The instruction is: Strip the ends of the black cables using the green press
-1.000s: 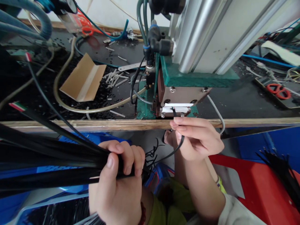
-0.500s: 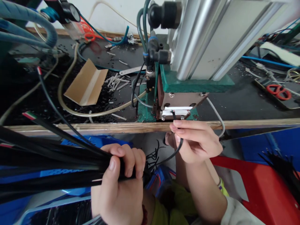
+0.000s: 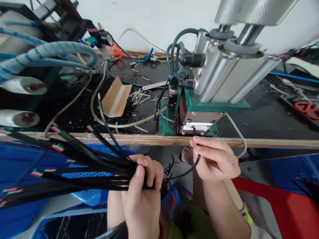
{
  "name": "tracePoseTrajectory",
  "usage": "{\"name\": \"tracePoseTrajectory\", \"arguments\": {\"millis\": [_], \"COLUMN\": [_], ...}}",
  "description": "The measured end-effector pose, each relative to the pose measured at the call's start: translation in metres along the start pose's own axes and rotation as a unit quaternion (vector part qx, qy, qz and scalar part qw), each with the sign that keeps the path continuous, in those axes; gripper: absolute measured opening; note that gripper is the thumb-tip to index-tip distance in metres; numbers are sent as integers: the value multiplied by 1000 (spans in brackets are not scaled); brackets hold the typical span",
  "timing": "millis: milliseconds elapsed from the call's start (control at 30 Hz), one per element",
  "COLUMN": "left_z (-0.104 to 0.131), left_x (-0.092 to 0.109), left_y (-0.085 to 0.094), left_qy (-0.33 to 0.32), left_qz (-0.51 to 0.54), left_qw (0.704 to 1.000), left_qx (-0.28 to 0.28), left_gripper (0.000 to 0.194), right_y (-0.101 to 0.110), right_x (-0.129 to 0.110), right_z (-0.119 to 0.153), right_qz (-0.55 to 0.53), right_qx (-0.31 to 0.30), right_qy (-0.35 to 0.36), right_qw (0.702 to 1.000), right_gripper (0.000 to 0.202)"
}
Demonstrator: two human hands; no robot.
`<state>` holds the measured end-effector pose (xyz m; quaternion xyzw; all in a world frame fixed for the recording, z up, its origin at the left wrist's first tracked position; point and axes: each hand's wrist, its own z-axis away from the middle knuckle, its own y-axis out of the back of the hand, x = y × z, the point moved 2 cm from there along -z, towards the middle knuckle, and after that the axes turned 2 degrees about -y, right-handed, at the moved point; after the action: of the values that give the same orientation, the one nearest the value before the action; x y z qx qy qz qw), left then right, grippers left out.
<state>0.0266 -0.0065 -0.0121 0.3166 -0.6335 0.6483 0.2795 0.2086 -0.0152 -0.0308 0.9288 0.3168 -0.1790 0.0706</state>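
My left hand [image 3: 146, 186] is wrapped round a thick bundle of black cables [image 3: 99, 162], whose stripped ends fan out leftward with red, white and green wires. Between the fingertips of my right hand [image 3: 215, 157] is pinched one black cable [image 3: 195, 131]. Its end lies at the white slot in the metal jaw block [image 3: 199, 126] of the pneumatic press [image 3: 219, 76]. The same cable curves back down toward the left hand. The tip inside the slot is too small to make out.
Cut sleeve pieces [image 3: 141, 96] and folded cardboard [image 3: 116, 99] litter the black bench [image 3: 251, 122] left of the press. Red-handled scissors [image 3: 307, 110] lie at right. Below stand blue bins [image 3: 25, 166] and a red stool [image 3: 281, 202]. A hose [image 3: 93, 103] loops over the bench.
The view has shifted, so more of the press top and the left machine shows. Both hands keep their grips, and the right hand's cable is still at the jaw block.
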Motion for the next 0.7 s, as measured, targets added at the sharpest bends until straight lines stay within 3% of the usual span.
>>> {"name": "tracePoseTrajectory", "arguments": {"millis": [133, 267, 400, 533, 700], "left_z": [1, 4, 10, 17, 22], "left_x": [1, 2, 3, 6, 11], "left_y": [2, 1, 3, 6, 12], "left_qy": [-1, -14, 13, 36, 52], "left_qz": [-1, -1, 17, 23, 39], "left_qw": [1000, 1000, 1000, 999, 998], "left_qx": [-12, -28, -22, -21, -25], "left_gripper": [14, 13, 18, 21, 19], "right_y": [2, -2, -6, -7, -12], "right_x": [-13, -41, -62, -65, -67], "right_z": [6, 13, 18, 18, 19], "right_qz": [-47, -143, -201, -204, -198], "right_qx": [-14, -28, -122, -170, -176], "right_qy": [41, 43, 45, 50, 65], "right_qw": [998, 988, 971, 963, 962], "right_gripper": [30, 22, 20, 20, 21]}}
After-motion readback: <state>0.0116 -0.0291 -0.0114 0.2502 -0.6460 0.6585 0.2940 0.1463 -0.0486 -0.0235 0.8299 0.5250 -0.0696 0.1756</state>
